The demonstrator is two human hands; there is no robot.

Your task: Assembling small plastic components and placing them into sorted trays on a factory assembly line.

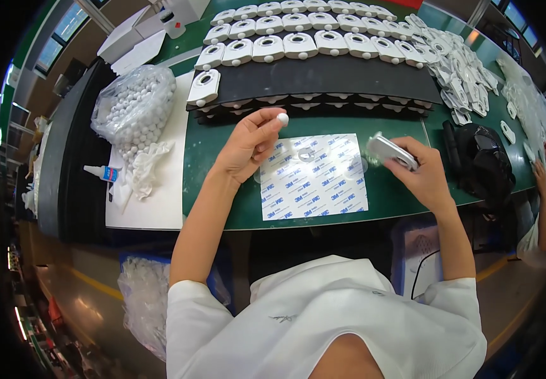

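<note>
My left hand (249, 144) pinches a small white ball (283, 119) between thumb and forefinger, above the sheet's far left corner. To the right, my right hand (426, 175) grips a white plastic housing (392, 150), tilted and slightly blurred; its underside is hidden. Between the hands, a white sheet with blue print (314, 189) lies on the green table (222, 211). Beyond it, rows of similar white housings (268, 48), each with a round hole and a ball at its near end, stand on a black board (323, 79). One housing (204, 87) sits alone at the board's left end.
A clear bag of white balls (135, 104) stands at left, near crumpled tissue (148, 169) and a small glue bottle (102, 172). Loose white housings (459, 69) are heaped at far right. A black bag-like object (485, 161) lies at right, with another person's hand (540, 177) beyond.
</note>
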